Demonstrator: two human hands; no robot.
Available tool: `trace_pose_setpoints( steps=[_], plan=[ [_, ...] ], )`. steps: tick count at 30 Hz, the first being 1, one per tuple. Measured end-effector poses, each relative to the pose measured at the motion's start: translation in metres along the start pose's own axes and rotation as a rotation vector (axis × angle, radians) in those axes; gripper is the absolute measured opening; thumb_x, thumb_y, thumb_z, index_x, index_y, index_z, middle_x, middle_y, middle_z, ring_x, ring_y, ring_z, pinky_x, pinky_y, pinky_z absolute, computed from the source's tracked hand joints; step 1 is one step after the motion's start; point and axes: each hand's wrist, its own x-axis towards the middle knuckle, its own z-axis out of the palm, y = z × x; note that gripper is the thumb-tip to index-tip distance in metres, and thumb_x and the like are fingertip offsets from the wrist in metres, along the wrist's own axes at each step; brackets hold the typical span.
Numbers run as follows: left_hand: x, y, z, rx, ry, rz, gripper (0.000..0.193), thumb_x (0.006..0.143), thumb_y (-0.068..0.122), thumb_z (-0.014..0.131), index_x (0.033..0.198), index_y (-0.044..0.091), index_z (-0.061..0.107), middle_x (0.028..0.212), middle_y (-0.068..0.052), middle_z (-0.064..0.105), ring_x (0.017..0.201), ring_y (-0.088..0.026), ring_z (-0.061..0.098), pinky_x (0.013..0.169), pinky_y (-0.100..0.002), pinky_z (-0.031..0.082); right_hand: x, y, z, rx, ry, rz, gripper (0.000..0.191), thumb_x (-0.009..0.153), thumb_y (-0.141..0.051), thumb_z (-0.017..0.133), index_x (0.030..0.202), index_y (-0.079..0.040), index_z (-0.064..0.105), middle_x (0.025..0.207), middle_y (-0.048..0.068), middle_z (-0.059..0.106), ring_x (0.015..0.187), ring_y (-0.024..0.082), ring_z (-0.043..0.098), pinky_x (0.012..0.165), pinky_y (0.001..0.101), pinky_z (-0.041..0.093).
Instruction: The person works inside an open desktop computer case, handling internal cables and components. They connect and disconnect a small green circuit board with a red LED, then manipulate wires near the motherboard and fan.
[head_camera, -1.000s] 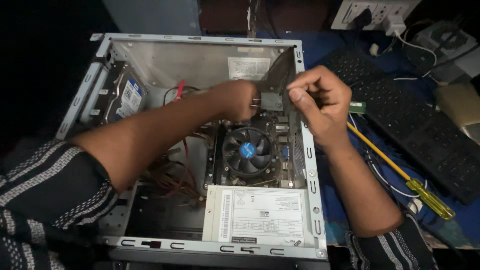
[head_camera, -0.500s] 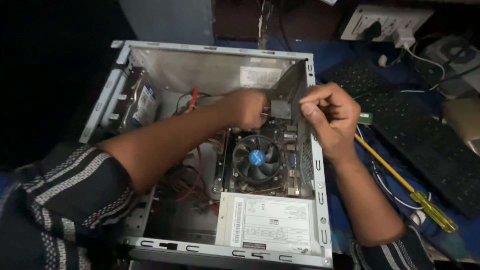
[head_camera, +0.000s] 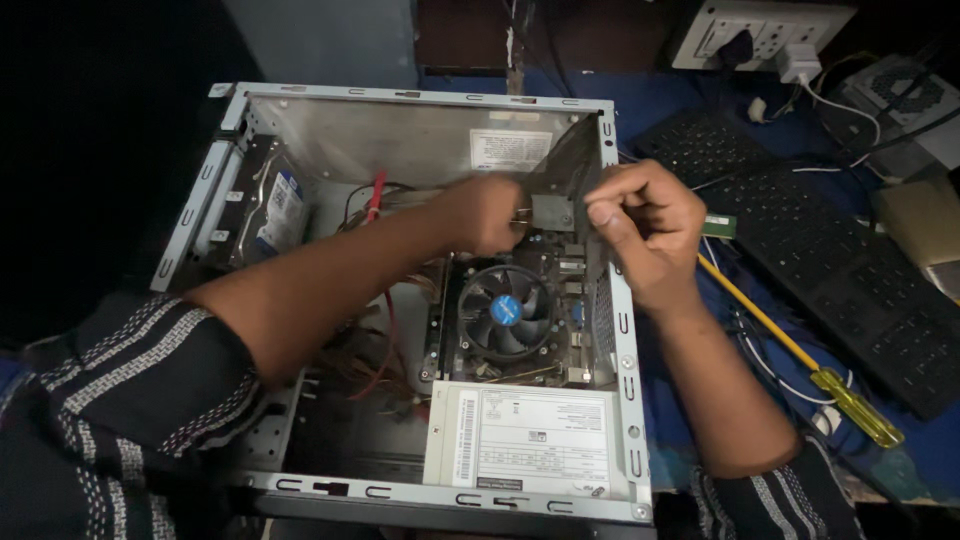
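Observation:
An open computer case (head_camera: 615, 330) lies on its side before me. My left hand (head_camera: 487, 212) reaches inside and grips a small dark card (head_camera: 553, 212) standing near the case's right wall. My right hand (head_camera: 645, 225) pinches the same card's edge from outside the case wall, fingers closed. Just below both hands sits the black cooler fan (head_camera: 507, 310) with a blue centre, on the motherboard. What the fingertips touch under the card is hidden.
A white-labelled power supply (head_camera: 530, 440) fills the case's near end and a hard drive (head_camera: 275, 205) sits at far left with red cables (head_camera: 375, 195). A yellow-handled screwdriver (head_camera: 800, 360), a black keyboard (head_camera: 830, 260) and a wall socket strip (head_camera: 765, 35) lie to the right.
The view has shifted so the case sits further right and lower. Both hands stay on the card near the right wall, with little movement between them.

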Motion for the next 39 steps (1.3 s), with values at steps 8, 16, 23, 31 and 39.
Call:
trace_pose_setpoints(
  steps=[8, 16, 23, 31, 39],
  plan=[
    [0.001, -0.007, -0.002, -0.192, -0.019, -0.086, 0.025, 0.081, 0.028, 0.07, 0.091, 0.005, 0.075, 0.085, -0.019, 0.073, 0.08, -0.032, 0.072, 0.075, -0.046, 0.055, -0.001, 0.0, 0.001, 0.019, 0.002, 0.011, 0.009, 0.103, -0.006, 0.067, 0.105, 0.001, 0.062, 0.096, 0.003, 0.065, 0.077, 0.005, 0.053, 0.075, 0.0214, 0.042],
    [0.0, -0.017, 0.004, -0.263, -0.024, 0.007, 0.024, 0.083, 0.028, 0.069, 0.093, 0.007, 0.076, 0.084, -0.015, 0.076, 0.079, -0.029, 0.073, 0.074, -0.043, 0.054, -0.002, 0.002, 0.001, 0.013, 0.009, -0.006, 0.008, 0.103, -0.006, 0.067, 0.105, 0.001, 0.062, 0.1, 0.005, 0.065, 0.083, 0.006, 0.055, 0.077, 0.0212, 0.044],
    [-0.001, -0.018, 0.003, -0.225, -0.042, 0.041, 0.024, 0.083, 0.026, 0.069, 0.094, 0.005, 0.076, 0.085, -0.016, 0.076, 0.079, -0.029, 0.073, 0.075, -0.043, 0.055, -0.002, 0.002, 0.002, 0.06, -0.008, -0.019, 0.011, 0.105, -0.008, 0.066, 0.106, 0.001, 0.061, 0.091, 0.005, 0.064, 0.076, 0.006, 0.054, 0.071, 0.0206, 0.044],
    [-0.004, -0.01, -0.001, -0.227, -0.079, -0.05, 0.019, 0.084, 0.022, 0.069, 0.092, 0.006, 0.075, 0.085, -0.014, 0.075, 0.081, -0.026, 0.073, 0.078, -0.043, 0.055, -0.001, -0.001, 0.004, 0.045, -0.014, -0.035, 0.012, 0.107, -0.009, 0.066, 0.106, 0.001, 0.06, 0.09, 0.006, 0.064, 0.074, 0.006, 0.054, 0.069, 0.0206, 0.044],
    [-0.001, -0.017, 0.007, -0.221, -0.023, -0.064, 0.03, 0.083, 0.027, 0.075, 0.099, 0.001, 0.07, 0.095, -0.016, 0.073, 0.089, -0.027, 0.071, 0.081, -0.041, 0.056, -0.001, -0.001, 0.004, 0.056, -0.026, -0.033, 0.011, 0.107, -0.009, 0.066, 0.105, 0.0, 0.06, 0.088, 0.005, 0.063, 0.073, 0.006, 0.054, 0.068, 0.0205, 0.043]
  ],
)
